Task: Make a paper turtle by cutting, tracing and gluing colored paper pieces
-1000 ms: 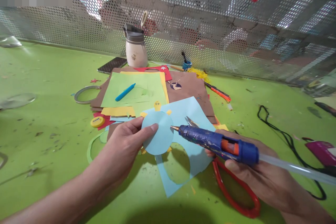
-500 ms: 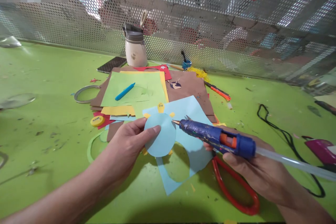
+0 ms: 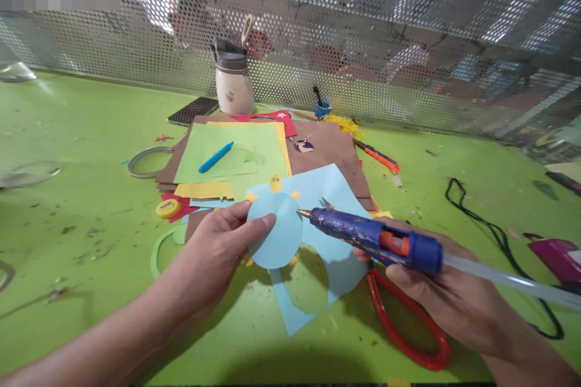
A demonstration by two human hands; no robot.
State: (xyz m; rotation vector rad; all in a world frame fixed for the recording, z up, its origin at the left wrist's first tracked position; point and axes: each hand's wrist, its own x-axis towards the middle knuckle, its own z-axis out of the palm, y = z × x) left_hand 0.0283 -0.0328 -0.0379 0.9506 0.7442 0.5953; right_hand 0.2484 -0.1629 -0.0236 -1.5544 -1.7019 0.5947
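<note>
A light-blue paper turtle (image 3: 279, 239) with a yellow head and small yellow feet is pinched by my left hand (image 3: 222, 242), the thumb flat across its round body. My right hand (image 3: 447, 284) is wrapped round a dark-blue glue gun (image 3: 363, 231), a clear glue stick trailing from its back end. The metal nozzle points left, at the turtle's right edge; whether it touches I cannot tell. Behind the turtle lies a light-blue sheet (image 3: 342, 217) with a round hole cut out. Red-handled scissors (image 3: 376, 290) lie partly under the glue gun and my right hand.
Brown, green and yellow paper sheets (image 3: 190, 151) are stacked behind my hands, a blue marker (image 3: 216, 158) on top. Farther back stand a white bottle (image 3: 233, 87) and a perforated metal screen (image 3: 290, 30). An orange cutter (image 3: 381, 160) and a black cord (image 3: 494, 230) lie rightward.
The turtle and my left hand have shifted very slightly up and left. The glue gun stays almost where it was, its nozzle still at the turtle's right edge.
</note>
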